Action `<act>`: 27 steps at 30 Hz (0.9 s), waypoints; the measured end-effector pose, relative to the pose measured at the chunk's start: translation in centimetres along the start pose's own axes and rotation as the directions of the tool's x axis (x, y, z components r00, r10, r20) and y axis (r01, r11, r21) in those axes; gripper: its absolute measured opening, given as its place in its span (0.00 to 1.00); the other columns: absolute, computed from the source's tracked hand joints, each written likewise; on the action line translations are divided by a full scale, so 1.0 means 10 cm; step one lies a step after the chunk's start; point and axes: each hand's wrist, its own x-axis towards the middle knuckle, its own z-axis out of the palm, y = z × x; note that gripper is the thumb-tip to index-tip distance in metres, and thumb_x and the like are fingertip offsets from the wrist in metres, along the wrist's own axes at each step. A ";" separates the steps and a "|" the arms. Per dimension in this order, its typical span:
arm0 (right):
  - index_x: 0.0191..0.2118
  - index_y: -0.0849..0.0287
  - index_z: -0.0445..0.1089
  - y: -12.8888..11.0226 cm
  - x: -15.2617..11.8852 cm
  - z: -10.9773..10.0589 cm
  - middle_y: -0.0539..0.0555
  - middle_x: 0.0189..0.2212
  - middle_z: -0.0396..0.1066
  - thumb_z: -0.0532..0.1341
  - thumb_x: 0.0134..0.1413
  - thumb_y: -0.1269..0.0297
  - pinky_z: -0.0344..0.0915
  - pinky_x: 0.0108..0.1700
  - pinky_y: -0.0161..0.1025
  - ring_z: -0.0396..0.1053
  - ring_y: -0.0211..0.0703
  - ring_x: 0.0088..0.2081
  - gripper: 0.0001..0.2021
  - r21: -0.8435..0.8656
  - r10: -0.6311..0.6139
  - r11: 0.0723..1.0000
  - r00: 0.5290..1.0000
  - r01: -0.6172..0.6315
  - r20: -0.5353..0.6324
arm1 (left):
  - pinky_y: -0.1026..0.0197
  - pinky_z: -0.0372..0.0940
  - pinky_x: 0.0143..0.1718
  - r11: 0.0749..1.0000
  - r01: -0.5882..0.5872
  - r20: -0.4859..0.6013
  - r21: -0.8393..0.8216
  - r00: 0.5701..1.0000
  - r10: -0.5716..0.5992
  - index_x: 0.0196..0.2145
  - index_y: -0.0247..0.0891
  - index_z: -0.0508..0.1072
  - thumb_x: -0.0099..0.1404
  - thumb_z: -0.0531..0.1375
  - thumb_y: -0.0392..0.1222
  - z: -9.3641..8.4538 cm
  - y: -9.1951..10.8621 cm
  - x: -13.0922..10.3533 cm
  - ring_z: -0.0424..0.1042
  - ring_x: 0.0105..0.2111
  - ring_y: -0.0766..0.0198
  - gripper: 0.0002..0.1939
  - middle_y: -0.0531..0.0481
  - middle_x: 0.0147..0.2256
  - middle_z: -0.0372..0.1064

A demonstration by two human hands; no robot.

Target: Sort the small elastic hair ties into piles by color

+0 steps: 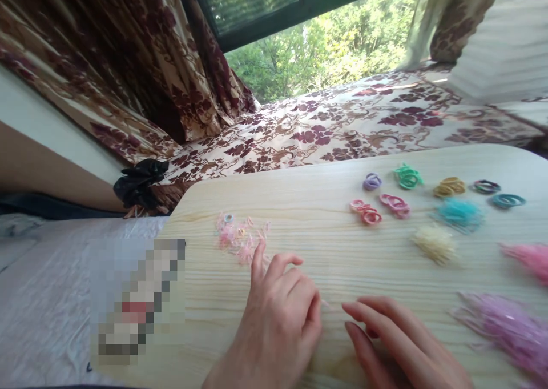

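My left hand point(280, 303) is over the middle of the wooden table, its outer fingers raised and its thumb and index finger drawn together. A faint, pale pink elastic band point(326, 305) pokes out from that pinch, partly blurred. Just beyond its fingers lies a loose scatter of small, mostly pink elastic bands point(244, 237), with a blue and a yellow one among them. My right hand point(398, 340) is close by on the right, thumb and fingertips apart, pointing at the left hand; I see nothing between them.
On the wooden table point(205, 309), hair ties lie grouped by colour: purple point(372, 181), green point(409, 176), pink point(395, 205), mustard point(449, 187) and blue point(508, 200). Small bands form teal point(460, 213), cream point(435, 245) and lilac point(509, 326) piles. A pixelated patch point(141, 297) covers something left.
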 end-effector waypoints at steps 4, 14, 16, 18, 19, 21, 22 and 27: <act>0.44 0.58 0.72 -0.08 0.05 -0.02 0.56 0.35 0.76 0.59 0.61 0.65 0.74 0.37 0.33 0.77 0.40 0.35 0.08 -0.015 0.052 0.998 0.999 -0.053 -0.014 | 0.31 0.37 0.65 0.999 -0.033 -0.006 -0.034 0.999 0.033 0.27 0.39 0.68 0.63 0.54 0.27 0.03 0.02 -0.03 0.71 0.45 0.57 0.10 0.55 0.27 0.71; 0.38 0.56 0.73 -0.14 0.09 -0.05 0.53 0.31 0.75 0.58 0.60 0.67 0.71 0.35 0.32 0.74 0.38 0.31 0.06 0.026 0.097 0.995 0.994 -0.098 0.042 | 0.36 0.37 0.67 0.996 -0.016 -0.035 -0.092 0.999 0.013 0.27 0.39 0.68 0.63 0.55 0.28 0.02 0.03 -0.06 0.72 0.44 0.59 0.10 0.56 0.26 0.71; 0.37 0.57 0.72 -0.14 0.10 -0.05 0.53 0.31 0.74 0.58 0.60 0.69 0.70 0.34 0.31 0.74 0.37 0.31 0.05 0.033 0.107 0.994 0.994 -0.108 0.034 | 0.39 0.37 0.67 0.995 -0.032 -0.027 -0.095 0.999 0.029 0.29 0.40 0.69 0.62 0.56 0.28 0.00 0.01 -0.07 0.72 0.45 0.60 0.09 0.57 0.27 0.72; 0.38 0.57 0.72 -0.15 0.11 -0.04 0.52 0.31 0.74 0.58 0.60 0.69 0.71 0.35 0.30 0.74 0.36 0.32 0.05 0.057 0.125 0.990 0.992 -0.127 0.026 | 0.41 0.38 0.67 0.995 -0.061 -0.017 -0.083 0.998 0.060 0.33 0.42 0.71 0.61 0.58 0.29 -0.03 -0.02 -0.09 0.72 0.46 0.60 0.08 0.57 0.30 0.74; 0.37 0.57 0.72 -0.15 0.11 -0.04 0.52 0.31 0.74 0.58 0.60 0.70 0.71 0.35 0.30 0.74 0.36 0.32 0.05 0.070 0.139 0.988 0.990 -0.139 0.016 | 0.42 0.40 0.67 0.995 -0.075 -0.016 -0.073 0.997 0.074 0.37 0.43 0.71 0.60 0.59 0.29 -0.04 -0.03 -0.09 0.72 0.46 0.59 0.10 0.57 0.32 0.75; 0.37 0.56 0.72 -0.16 0.13 -0.04 0.51 0.30 0.74 0.57 0.61 0.69 0.71 0.35 0.29 0.74 0.35 0.31 0.06 0.091 0.168 0.982 0.986 -0.167 -0.003 | 0.42 0.43 0.66 0.996 -0.077 -0.033 -0.052 0.997 0.075 0.41 0.44 0.72 0.60 0.59 0.30 -0.05 -0.04 -0.11 0.72 0.46 0.58 0.13 0.55 0.34 0.76; 0.37 0.56 0.72 -0.17 0.13 -0.04 0.51 0.30 0.74 0.57 0.61 0.69 0.71 0.34 0.29 0.74 0.36 0.31 0.07 0.098 0.177 0.980 0.984 -0.175 -0.009 | 0.41 0.44 0.66 0.996 -0.078 -0.039 -0.045 0.996 0.076 0.42 0.44 0.72 0.60 0.59 0.30 -0.04 -0.04 -0.12 0.72 0.46 0.58 0.14 0.54 0.35 0.76; 0.36 0.56 0.72 -0.17 0.14 -0.07 0.51 0.29 0.74 0.57 0.61 0.68 0.71 0.33 0.29 0.74 0.35 0.30 0.06 0.115 0.175 0.978 0.984 -0.176 0.011 | 0.40 0.43 0.66 0.994 -0.089 -0.072 -0.068 0.994 0.084 0.39 0.43 0.73 0.60 0.60 0.33 -0.04 -0.01 -0.14 0.72 0.44 0.58 0.09 0.55 0.31 0.75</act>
